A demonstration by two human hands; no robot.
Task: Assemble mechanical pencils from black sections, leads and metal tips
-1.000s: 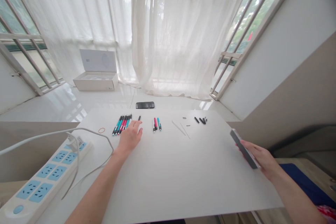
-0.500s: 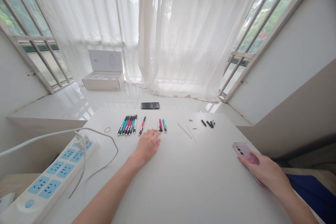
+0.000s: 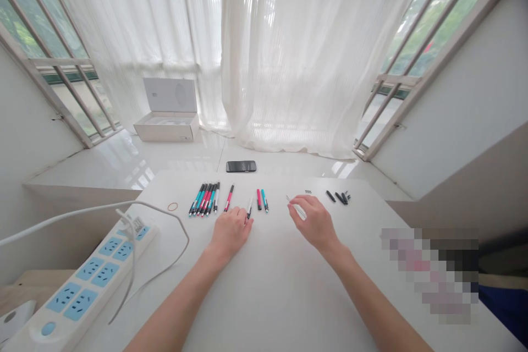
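My left hand [image 3: 231, 231] rests on the white table with its fingers curled, closed at the tips on a white pen barrel [image 3: 249, 208] with a black end. My right hand [image 3: 317, 224] is bent over thin white pen refills [image 3: 287, 198], thumb and forefinger closing on them; most of their length is hidden by the fingers. Between the hands lie a pink barrel [image 3: 259, 199] and a teal barrel [image 3: 264, 201]. One pink pen [image 3: 229, 198] lies just beyond my left hand. Further left is a row of several pens [image 3: 204, 199].
Black grip pieces [image 3: 341, 198] and small dark parts [image 3: 308, 191] lie at the right back. A black phone [image 3: 241, 166] and an open white box [image 3: 167, 126] are at the back. On the left are a power strip [image 3: 78, 286], its cable and a rubber band [image 3: 172, 206]. A pixelated patch covers the right edge.
My right hand has left the pinkish phone at the right and moved left to the refills. My left hand stays near the barrels, the white one now beside its fingertips. The view has shifted slightly.
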